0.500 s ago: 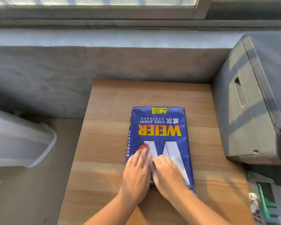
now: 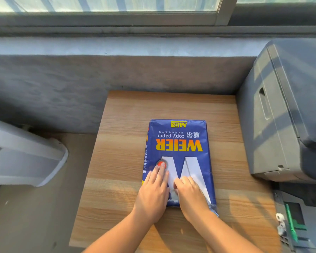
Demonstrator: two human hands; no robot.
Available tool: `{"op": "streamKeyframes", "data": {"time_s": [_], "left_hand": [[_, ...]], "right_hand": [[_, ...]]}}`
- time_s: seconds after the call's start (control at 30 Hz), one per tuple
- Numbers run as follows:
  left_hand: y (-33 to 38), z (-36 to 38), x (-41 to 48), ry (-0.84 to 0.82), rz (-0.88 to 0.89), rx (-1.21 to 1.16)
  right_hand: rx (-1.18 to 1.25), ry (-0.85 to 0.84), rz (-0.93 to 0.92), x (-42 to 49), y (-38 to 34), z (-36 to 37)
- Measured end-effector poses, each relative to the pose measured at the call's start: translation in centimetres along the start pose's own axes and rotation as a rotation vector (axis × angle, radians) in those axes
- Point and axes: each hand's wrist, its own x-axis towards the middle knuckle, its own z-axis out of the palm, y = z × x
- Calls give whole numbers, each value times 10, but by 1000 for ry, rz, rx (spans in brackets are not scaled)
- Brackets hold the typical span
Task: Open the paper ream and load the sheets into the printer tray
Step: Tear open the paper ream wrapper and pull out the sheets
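A blue "WEIER copy paper" ream point(image 2: 179, 141) lies wrapped on the wooden table point(image 2: 124, 143), its print upside down to me. My left hand point(image 2: 153, 194) rests flat on the ream's near left part, fingertips by a red round sticker point(image 2: 160, 163). Beside it, my right hand point(image 2: 192, 196) has its fingers curled onto the wrapper at the near end. The wrapper looks loose and crumpled at the near right corner point(image 2: 214, 209). A grey printer point(image 2: 281, 115) stands to the right, with its pulled-out tray point(image 2: 299, 221) showing green guides at the lower right.
A grey concrete ledge point(image 2: 98, 48) and a window run along the back behind the table. A white plastic unit point(image 2: 26, 157) sits low on the left, over a brown floor. Bare wood surrounds the ream on the left and far sides.
My right hand's fingers have curled a little more onto the wrapper. The left hand and the ream stay where they were.
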Motion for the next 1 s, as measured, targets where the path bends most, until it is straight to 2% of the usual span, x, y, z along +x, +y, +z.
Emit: {"op": "streamKeyframes", "data": {"time_s": [0.23, 0.37, 0.53, 0.8, 0.87, 0.93, 1.0], "left_hand": [[-7, -6, 8, -56, 30, 33], [-11, -4, 7, -24, 85, 73], [-10, -10, 2, 49, 70, -41], [-11, -13, -21, -18, 45, -8], [-13, -14, -24, -29, 50, 11], [-15, -12, -28, -41, 51, 41], [-17, -11, -31, -57, 49, 58]], "right_hand": [[12, 69, -91, -10, -1, -2], [28, 87, -99, -39, -8, 12], [-154, 81, -246, -98, -8, 45], [-102, 57, -90, -110, -10, 51], [-20, 47, -65, -111, -8, 58], [160, 65, -14, -110, -5, 64], [446, 69, 175, -108, -10, 54]]}}
